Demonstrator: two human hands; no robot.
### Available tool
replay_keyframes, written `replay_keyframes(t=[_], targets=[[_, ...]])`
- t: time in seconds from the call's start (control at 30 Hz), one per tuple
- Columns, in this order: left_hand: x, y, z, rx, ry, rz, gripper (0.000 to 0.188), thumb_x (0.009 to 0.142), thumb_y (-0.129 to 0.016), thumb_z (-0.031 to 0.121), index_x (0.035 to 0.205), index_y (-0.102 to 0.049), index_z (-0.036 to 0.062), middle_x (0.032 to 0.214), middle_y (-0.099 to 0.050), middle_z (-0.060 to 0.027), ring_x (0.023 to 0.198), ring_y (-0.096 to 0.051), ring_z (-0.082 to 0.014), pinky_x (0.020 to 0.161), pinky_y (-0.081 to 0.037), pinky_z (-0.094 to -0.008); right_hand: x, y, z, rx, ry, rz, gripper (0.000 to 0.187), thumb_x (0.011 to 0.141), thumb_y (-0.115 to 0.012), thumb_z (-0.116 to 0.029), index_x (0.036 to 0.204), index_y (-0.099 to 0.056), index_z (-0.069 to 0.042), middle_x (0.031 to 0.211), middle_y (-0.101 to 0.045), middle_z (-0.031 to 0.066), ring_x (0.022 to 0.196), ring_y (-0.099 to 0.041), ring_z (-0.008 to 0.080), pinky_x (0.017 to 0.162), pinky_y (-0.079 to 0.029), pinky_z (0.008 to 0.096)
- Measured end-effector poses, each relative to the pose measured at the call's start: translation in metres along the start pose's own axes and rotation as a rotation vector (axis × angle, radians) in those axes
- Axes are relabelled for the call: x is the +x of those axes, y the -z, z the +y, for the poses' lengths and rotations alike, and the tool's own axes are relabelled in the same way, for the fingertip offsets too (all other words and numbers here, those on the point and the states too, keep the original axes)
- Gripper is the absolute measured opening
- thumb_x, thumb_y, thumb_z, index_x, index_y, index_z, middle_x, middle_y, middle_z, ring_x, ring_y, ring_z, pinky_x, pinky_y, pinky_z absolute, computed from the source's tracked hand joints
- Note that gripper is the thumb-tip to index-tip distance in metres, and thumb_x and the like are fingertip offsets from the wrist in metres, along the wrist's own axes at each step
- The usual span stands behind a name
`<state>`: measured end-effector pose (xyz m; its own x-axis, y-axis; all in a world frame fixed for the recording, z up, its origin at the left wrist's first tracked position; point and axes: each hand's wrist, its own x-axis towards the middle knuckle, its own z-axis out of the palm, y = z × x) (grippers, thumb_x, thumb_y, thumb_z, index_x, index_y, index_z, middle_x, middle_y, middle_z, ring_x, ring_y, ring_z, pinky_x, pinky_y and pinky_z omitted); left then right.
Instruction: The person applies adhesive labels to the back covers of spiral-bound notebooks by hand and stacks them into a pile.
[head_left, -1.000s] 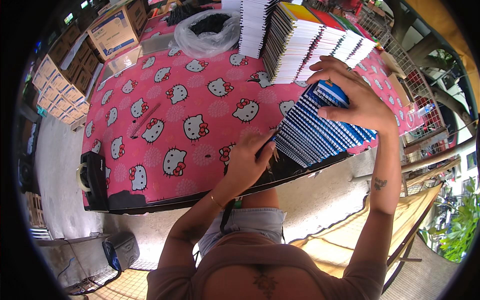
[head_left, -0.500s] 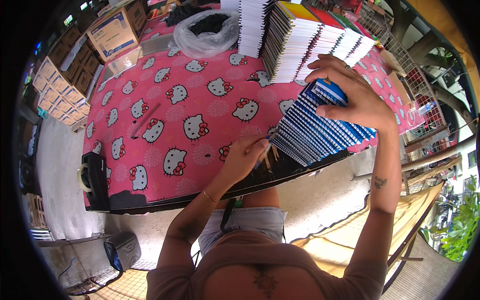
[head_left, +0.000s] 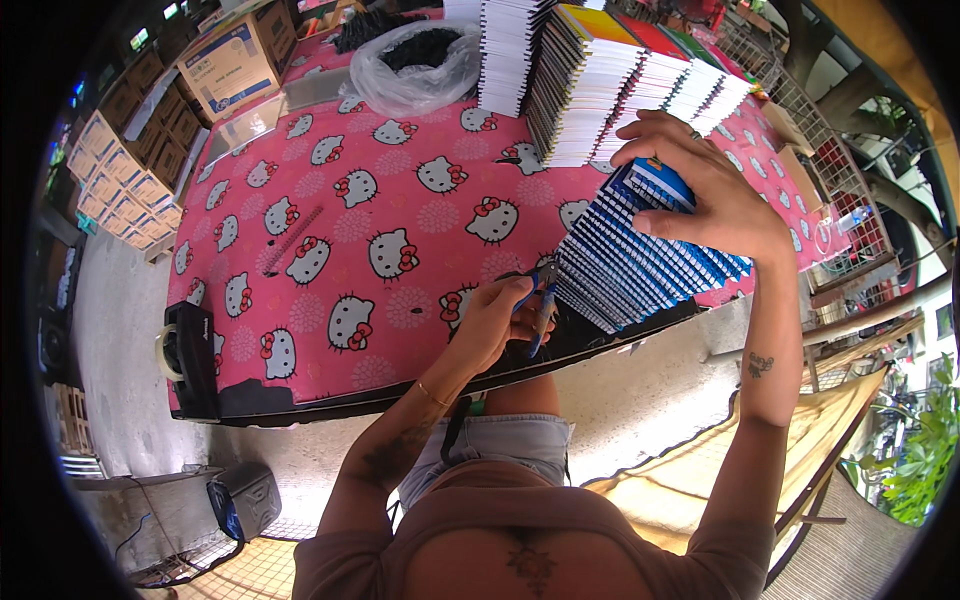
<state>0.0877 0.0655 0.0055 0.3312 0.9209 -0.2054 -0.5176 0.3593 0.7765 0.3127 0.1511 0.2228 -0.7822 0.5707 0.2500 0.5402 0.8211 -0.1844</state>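
A stack of blue-covered spiral notebooks (head_left: 625, 265) leans in a slant near the table's front edge, its bound edges facing left. Over its top my right hand (head_left: 705, 195) is curved, with the thumb on the bound side and the fingers past the far side, holding it. My left hand (head_left: 490, 320) is closed on small blue-handled pliers (head_left: 549, 285). Their handles are spread, and the jaws point at the lower left corner of the stack, close to the spiral ends. Whether the jaws touch a wire I cannot tell.
Taller stacks of spiral notebooks (head_left: 585, 95) stand behind the blue ones. A clear plastic bag (head_left: 415, 85) of black coils lies at the back. On the pink patterned tablecloth (head_left: 390, 330) lies a loose spiral (head_left: 293, 240); a tape dispenser (head_left: 190, 360) stands at the left corner.
My left hand has turned slightly, and the pliers' handles have spread apart and come more into view. The right hand and the blue stack stay in place.
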Motion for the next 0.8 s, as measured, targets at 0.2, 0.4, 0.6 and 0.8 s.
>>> replay_keyframes(t=[0.2, 0.4, 0.6, 0.8], targets=[[-0.001, -0.002, 0.003, 0.645, -0.383, 0.096, 0.027, 0.096, -0.058, 0.02, 0.113, -0.064, 0.0, 0.086, -0.067, -0.01, 0.071, -0.063, -0.0199, 0.065, -0.052, -0.0354, 0.0, 0.0, -0.001, 0.014, -0.012, 0.002, 0.05, 0.075, -0.073, -0.032, 0.118, -0.059, -0.01, 0.125, -0.055, 0.0113, 0.123, -0.048, 0.0308, 0.102, -0.036, 0.0425], [0.003, 0.006, -0.001, 0.968, -0.62, 0.133, 0.026, 0.093, -0.06, 0.017, 0.114, -0.065, 0.0027, 0.084, -0.067, -0.0102, 0.071, -0.063, -0.0209, 0.064, -0.051, -0.0351, 0.001, 0.0, 0.0, 0.005, 0.004, -0.001, 0.049, 0.076, -0.072, -0.031, 0.118, -0.059, -0.01, 0.126, -0.054, 0.011, 0.124, -0.047, 0.0309, 0.103, -0.035, 0.0425], [-0.005, 0.005, 0.001, 0.135, -0.029, 0.048, 0.032, 0.099, -0.053, 0.026, 0.106, -0.064, -0.0033, 0.087, -0.068, -0.0102, 0.077, -0.068, -0.0184, 0.067, -0.058, -0.0323, 0.001, 0.001, -0.002, 0.042, -0.014, -0.001, 0.049, 0.075, -0.073, -0.03, 0.117, -0.059, -0.01, 0.125, -0.055, 0.011, 0.123, -0.048, 0.0312, 0.102, -0.037, 0.0416], [-0.002, 0.0, -0.007, 0.1, 0.011, 0.045, 0.032, 0.099, -0.049, 0.024, 0.11, -0.062, -0.0034, 0.089, -0.066, -0.0108, 0.075, -0.067, -0.0193, 0.069, -0.058, -0.0342, 0.001, 0.001, -0.001, 0.015, -0.01, -0.002, 0.049, 0.074, -0.073, -0.03, 0.117, -0.059, -0.009, 0.126, -0.054, 0.0111, 0.124, -0.047, 0.0316, 0.103, -0.036, 0.042]])
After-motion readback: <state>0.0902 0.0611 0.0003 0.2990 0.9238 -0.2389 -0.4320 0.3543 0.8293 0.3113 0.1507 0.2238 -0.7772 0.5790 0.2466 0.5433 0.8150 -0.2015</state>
